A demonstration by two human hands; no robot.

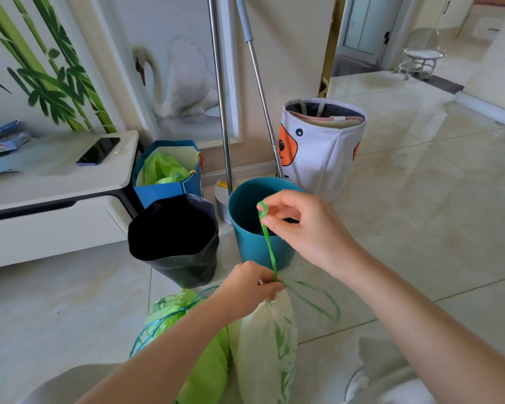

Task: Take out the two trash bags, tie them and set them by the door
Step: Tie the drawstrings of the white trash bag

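Head view, read from left to right. At far left I see a white cabinet [56, 182] carrying a dark phone [98, 151]. Beside it stand a blue paper bag [169, 191] with green plastic inside and a bin lined in black [174, 243]. Below these, a green trash bag [187, 330] lies on the tiled floor, its neck wound with blue drawstring. My left hand [247, 290] reaches in from lower left, forearm angled upward, its fingers curled and pinching the gathered neck of the white trash bag [267, 348], which hangs below the fist at centre bottom. From that pinch a green drawstring [268, 243] rises taut to my right hand [298, 225], whose thumb and forefinger grip the string's looped top while the other fingers curl loosely; the right forearm runs down to the lower right corner. A second loop of the string spreads out to the right of the bag's neck. Behind the hands stands a teal bin [245, 243], unlined, then two metal poles [220, 91], then a white fabric basket [322, 147] printed with an orange face.
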